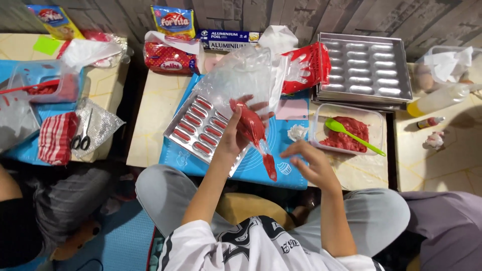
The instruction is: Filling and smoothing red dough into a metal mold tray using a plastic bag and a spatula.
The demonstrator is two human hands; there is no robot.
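Clear piping bag (251,95), red batter inside, upright

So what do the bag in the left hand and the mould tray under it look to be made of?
Piping bag: thin clear plastic, glossy and crinkled, with red batter showing through; the left hand squeezes it. Mould tray: seemingly light metal, matte silver with a dull sheen, its oblong cavities filled red.

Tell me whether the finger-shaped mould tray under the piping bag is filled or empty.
Filled, as far as visible: the mould tray shows red batter in every visible cavity. The left hand and piping bag hide its near corner.
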